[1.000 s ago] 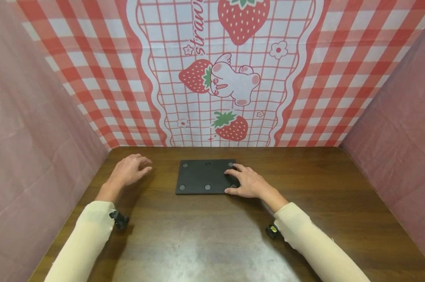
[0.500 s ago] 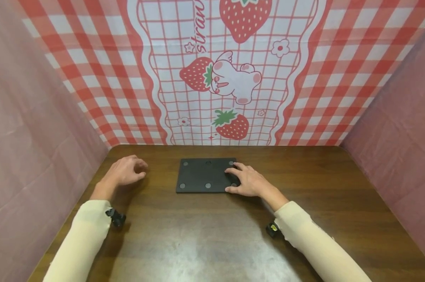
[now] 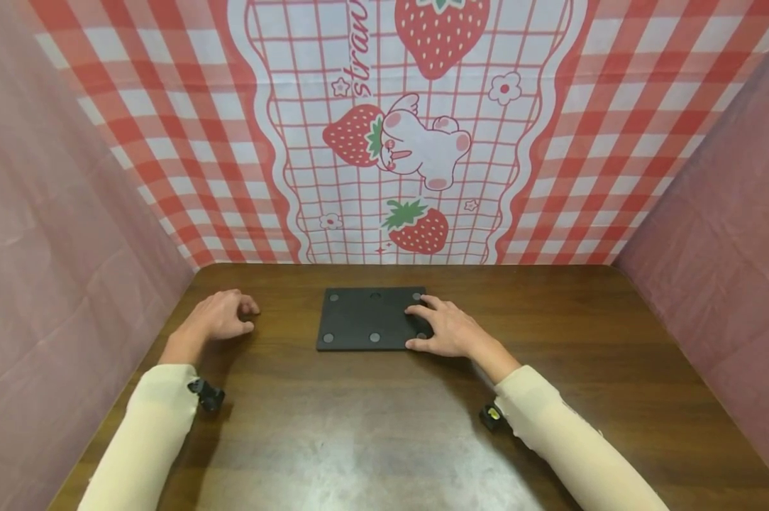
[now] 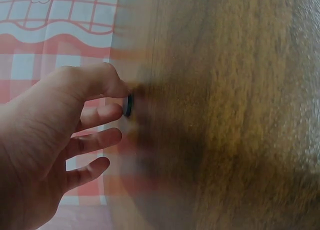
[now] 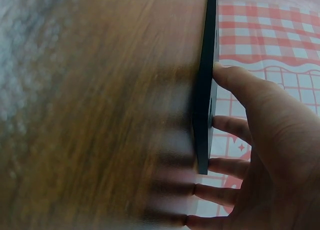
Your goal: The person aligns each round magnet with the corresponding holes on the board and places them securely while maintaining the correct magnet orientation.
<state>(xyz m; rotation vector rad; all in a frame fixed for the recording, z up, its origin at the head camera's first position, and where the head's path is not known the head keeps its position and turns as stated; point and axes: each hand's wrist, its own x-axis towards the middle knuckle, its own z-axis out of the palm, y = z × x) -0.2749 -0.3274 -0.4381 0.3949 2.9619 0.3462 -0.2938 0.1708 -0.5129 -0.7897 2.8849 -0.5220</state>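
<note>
A flat black rectangular board (image 3: 365, 319) lies on the table, with round grey discs near its edges; the round spot (image 3: 375, 295) at the middle of its far edge looks darker than the others. My right hand (image 3: 451, 330) rests on the board's right end, thumb and some fingertips touching it, the outer fingers reaching past it toward the table. Left of the board, my left hand (image 3: 215, 316) is low over the table. Between its thumb and index finger it pinches a small black disc (image 4: 128, 105), which is hidden in the head view.
The brown wooden table (image 3: 359, 411) meets a red-and-white strawberry cloth (image 3: 384, 234) at its far edge. Pink cloth (image 3: 59, 248) hangs on the left side and more pink cloth (image 3: 723, 234) on the right. Small black cameras sit at both wrists.
My left hand has moved left, away from the board, and sits slightly lower in the head view. My right hand and the board stay in place.
</note>
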